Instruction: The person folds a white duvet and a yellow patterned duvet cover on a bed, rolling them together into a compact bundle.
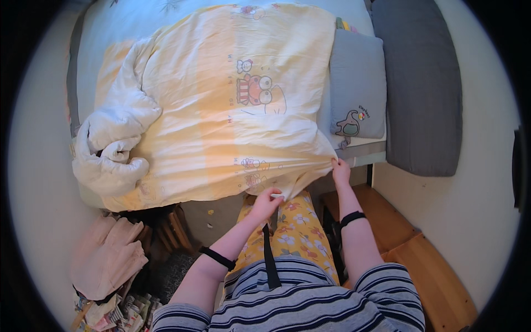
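Observation:
A yellow and cream duvet cover [215, 137] with cartoon prints lies spread over the bed. Its near corner by the pillow is pinched in my right hand [341, 171], and creases fan out from there across the cloth. My left hand [266, 205] is lower and to the left, with thumb and finger closed on the cover's hanging edge in front of my legs. A thick white quilt [120, 124] sits bunched at the bed's left end, on top of the cover. Part of its outline tucks beside the cover's folded edge.
A grey pillow [359, 83] with an elephant patch lies at the right, before a dark grey headboard cushion [423, 87]. Wooden furniture [427, 269] stands at my right. Pink cloth [108, 257] is heaped at lower left, near a wooden slatted piece [176, 230].

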Demonstrator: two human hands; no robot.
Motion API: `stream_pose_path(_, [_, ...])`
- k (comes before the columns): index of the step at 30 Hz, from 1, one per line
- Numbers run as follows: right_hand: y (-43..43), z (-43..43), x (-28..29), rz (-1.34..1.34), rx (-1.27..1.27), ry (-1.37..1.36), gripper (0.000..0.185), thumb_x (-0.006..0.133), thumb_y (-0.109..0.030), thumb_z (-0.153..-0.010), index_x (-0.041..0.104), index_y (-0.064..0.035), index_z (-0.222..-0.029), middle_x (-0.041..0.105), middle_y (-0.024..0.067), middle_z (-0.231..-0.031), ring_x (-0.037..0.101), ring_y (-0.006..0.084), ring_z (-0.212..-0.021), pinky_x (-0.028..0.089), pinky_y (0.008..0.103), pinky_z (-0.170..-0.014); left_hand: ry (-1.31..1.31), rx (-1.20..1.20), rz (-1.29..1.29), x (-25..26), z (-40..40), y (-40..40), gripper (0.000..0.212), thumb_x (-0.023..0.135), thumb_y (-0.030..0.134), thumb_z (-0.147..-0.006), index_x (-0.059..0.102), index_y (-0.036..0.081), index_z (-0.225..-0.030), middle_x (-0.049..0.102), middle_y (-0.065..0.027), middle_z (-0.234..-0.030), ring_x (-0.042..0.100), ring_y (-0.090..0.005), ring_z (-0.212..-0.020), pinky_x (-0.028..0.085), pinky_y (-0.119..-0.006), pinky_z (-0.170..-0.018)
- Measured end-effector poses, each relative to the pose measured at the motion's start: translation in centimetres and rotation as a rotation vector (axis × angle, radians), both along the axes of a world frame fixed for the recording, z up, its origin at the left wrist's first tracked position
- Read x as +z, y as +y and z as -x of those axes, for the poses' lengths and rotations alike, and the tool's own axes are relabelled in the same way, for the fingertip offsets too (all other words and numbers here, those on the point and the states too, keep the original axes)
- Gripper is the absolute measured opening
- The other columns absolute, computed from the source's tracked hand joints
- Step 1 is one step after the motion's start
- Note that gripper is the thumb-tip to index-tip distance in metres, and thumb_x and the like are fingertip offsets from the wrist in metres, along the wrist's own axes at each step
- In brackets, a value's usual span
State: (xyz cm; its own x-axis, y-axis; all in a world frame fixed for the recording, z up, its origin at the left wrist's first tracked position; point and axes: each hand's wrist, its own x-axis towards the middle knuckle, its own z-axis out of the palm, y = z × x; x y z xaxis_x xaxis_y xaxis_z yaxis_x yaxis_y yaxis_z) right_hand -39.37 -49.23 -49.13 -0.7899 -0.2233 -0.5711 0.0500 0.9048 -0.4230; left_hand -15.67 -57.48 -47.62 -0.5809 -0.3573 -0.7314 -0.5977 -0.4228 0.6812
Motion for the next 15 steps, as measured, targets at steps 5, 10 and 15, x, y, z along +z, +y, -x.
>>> stream_pose_path(5, [0.7, 0.0, -0.1, 0.355, -0.235, -0.173, 0.024, 0.044, -0.022, -0.077, 0.053, -0.0004, -0.083, 0.055, 0.0073, -0.07, 0.049, 0.014, -0.066, 0.037, 0.026, -0.059, -0.112, -0.045, 0.107, -1.2, -2.2, -2.9, 0.024, 0.056, 0.016, -0.07, 0.049, 0.002, -0.088, 0.054, -0.0083, -0.075, 0.052, -0.0142, -0.068, 0.042, -0.025, -0.063])
stream_pose_path(10, [1.3, -1.6, 0.1, 0.266, -0.184, -0.231, 0.027, 0.04, -0.023, -0.077, 0.051, 0.0012, -0.081, 0.054, 0.0165, -0.078, 0.052, 0.0242, -0.075, 0.039, 0.0329, -0.065, -0.074, -0.112, 0.247, -1.3, -3.4, -3.2, 0.028, 0.056, 0.016, -0.069, 0.048, 0.003, -0.092, 0.054, -0.01, -0.074, 0.051, -0.0162, -0.066, 0.042, -0.026, -0.063])
stream_pose_path(15, [3.6, -2.6, 0.8, -0.061, 0.079, -0.026, 0.029, 0.041, -0.026, -0.076, 0.051, 0.0018, -0.077, 0.053, 0.0199, -0.078, 0.05, 0.0328, -0.076, 0.039, 0.0378, -0.066, -0.037, -0.192, 0.29, -1.3, -2.4, -2.9, 0.033, 0.055, 0.015, -0.07, 0.046, 0.0, -0.098, 0.053, -0.0107, -0.082, 0.051, -0.0164, -0.068, 0.042, -0.027, -0.064])
